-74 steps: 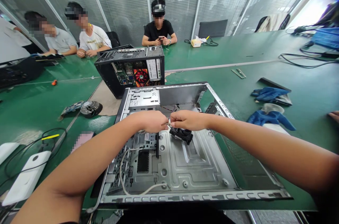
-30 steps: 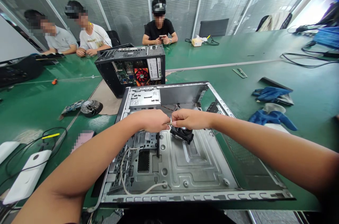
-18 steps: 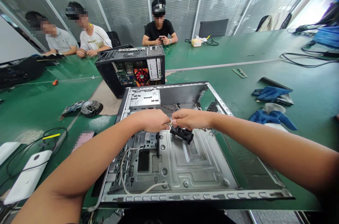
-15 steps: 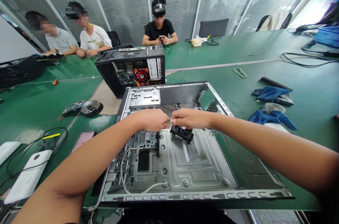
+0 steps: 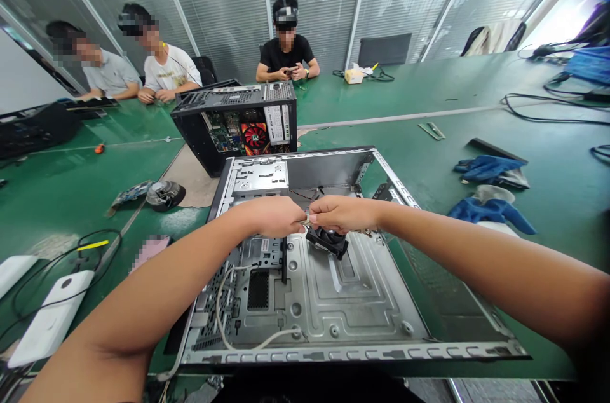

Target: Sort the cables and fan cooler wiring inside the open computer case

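Above an open computer case (image 5: 355, 333) lying flat, my two hands meet fingertip to fingertip. My left hand (image 5: 280, 215) is closed in a pinch. My right hand (image 5: 340, 213) is closed too, its thumb and fingers pressed together. Between them shows a small pale piece, like a wire or connector, too small to name. A black cooling fan (image 5: 328, 241) sits tilted just below my right hand, inside the case; whether a finger touches it is hidden. Thin dark wires run behind the hands. A grey cable (image 5: 220, 307) curves along the left of the case floor.
An upright computer tower (image 5: 193, 129) with a red fan stands behind the case. Left lie a round cooler (image 5: 165, 195) and a white power strip (image 5: 52, 317); right, blue gloves (image 5: 490, 169) and a memory stick (image 5: 431, 131). Several people sit across the green table (image 5: 400, 95).
Both hands stay nearly in place, fingers still pinched together over the case. The fan below them has barely moved.
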`<state>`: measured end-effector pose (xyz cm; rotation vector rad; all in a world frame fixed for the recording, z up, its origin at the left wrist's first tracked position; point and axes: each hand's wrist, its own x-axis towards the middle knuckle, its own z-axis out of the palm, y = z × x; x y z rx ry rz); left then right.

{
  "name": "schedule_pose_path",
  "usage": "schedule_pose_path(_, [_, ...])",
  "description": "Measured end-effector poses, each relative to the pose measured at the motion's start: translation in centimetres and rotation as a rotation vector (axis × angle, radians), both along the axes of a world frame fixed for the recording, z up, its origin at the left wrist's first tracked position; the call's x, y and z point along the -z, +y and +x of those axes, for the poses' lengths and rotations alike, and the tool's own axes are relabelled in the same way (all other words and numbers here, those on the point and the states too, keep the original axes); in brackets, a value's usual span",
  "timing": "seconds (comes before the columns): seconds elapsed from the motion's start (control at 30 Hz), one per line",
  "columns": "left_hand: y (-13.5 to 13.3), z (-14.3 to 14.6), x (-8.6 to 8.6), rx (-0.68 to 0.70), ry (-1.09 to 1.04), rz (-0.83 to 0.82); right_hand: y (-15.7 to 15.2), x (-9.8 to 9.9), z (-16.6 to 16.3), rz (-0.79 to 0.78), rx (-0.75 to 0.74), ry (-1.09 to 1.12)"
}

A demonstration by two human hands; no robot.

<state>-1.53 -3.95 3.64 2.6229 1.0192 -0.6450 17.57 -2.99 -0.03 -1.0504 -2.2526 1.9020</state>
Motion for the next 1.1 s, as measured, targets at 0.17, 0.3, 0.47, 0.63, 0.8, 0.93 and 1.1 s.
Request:
schedule_pose_path(0.17, [-0.05, 0.18, -0.15, -0.030, 0.039, 0.014, 0.03, 0.11, 0.00, 0.115, 0.019, -0.014])
schedule_pose_path(0.3, [0.03, 0.22, -0.11, -0.026, 0.054, 0.001, 0.05, 0.20, 0.08, 0.171, 0.009, -0.039])
schedule_pose_path(0.47, [0.19, 0.07, 0.21, -0.019, 0.034, 0.000, 0.03, 0.16, 0.08, 0.144, 0.003, -0.039])
schedule_pose_path(0.63, [0.08, 0.05, 0.20, -0.007, 0.018, -0.019, 0.18, 0.22, 0.06, -0.003, -0.037, 0.001])
schedule_pose_path(0.8, [-0.08, 0.14, -0.05, -0.013, 0.029, 0.003, 0.17, 0.22, 0.01, 0.036, -0.020, -0.002])
schedule_pose_path(0.93, [-0.05, 0.27, -0.13, -0.025, 0.064, 0.004, 0.03, 0.02, -0.10, 0.207, -0.005, -0.049])
schedule_pose_path(1.1, [-0.02, 0.32, -0.12, -0.011, 0.068, -0.004, -0.01, -0.21, -0.24, 0.278, -0.029, -0.103])
